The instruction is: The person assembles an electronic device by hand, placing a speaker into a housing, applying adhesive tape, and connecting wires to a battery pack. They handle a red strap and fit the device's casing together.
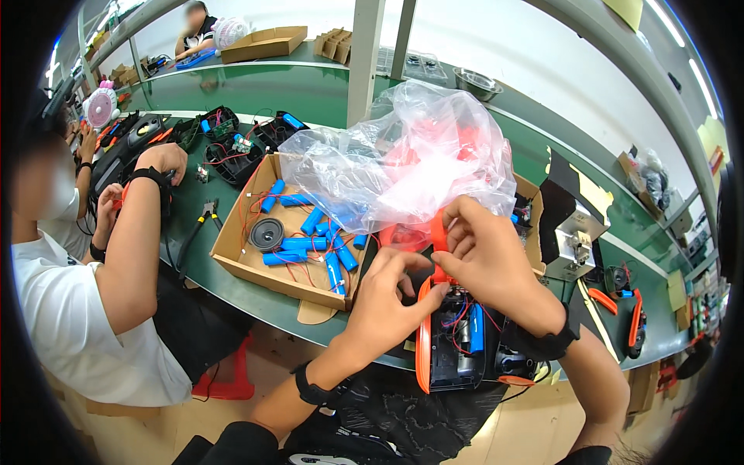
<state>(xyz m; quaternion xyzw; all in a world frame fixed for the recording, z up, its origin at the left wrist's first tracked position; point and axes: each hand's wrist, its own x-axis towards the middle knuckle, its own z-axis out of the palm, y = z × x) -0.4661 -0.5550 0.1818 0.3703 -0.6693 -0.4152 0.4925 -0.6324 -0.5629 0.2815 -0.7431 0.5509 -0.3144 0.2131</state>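
Note:
My right hand (488,260) is closed on an orange plastic trim piece (439,236), pinching its upper part between thumb and fingers. Thumb and fingers of my left hand (387,298) close around the lower end of that piece. Just below both hands lies an opened black housing (453,372) at the table's near edge. Inside it are a blue cylindrical battery (477,329) and red and blue wires. An orange strip (423,349) runs along the housing's left side. Behind my hands, a clear plastic bag (403,147) holds red-orange parts.
A cardboard box (267,291) of blue wired batteries and a round black speaker (266,233) stands left of my hands. Pliers (200,229) lie beside it. A co-worker (93,310) works at the left. A metal fixture (573,244) and orange-trimmed parts (635,322) are at the right.

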